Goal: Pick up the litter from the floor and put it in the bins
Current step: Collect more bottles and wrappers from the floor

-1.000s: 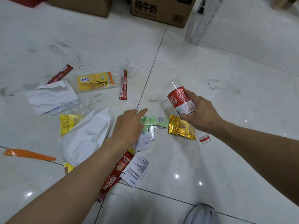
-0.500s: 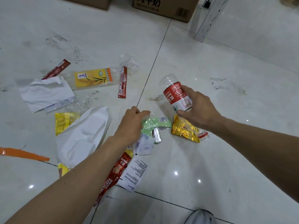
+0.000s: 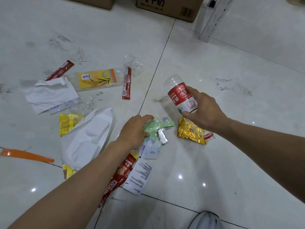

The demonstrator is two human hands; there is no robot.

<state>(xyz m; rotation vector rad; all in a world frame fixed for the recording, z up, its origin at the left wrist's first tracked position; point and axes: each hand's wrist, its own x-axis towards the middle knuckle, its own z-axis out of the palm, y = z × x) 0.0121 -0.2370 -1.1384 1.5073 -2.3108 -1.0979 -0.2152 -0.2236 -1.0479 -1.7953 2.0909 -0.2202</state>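
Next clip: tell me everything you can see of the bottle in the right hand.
The bottle is clear plastic and looks empty, with a red-and-white label. The right hand grips its middle. It is tilted, base pointing up and away, and its neck with a red ring shows below the wrist beside the gold wrapper. Floor contact is unclear.

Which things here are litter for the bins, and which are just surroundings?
Job: green wrapper, gripped by the left hand; plastic bottle, held in the right hand; gold wrapper; Nescafe sachet; small red sachet; white paper.
Not the job: cardboard box; white post; shoe.
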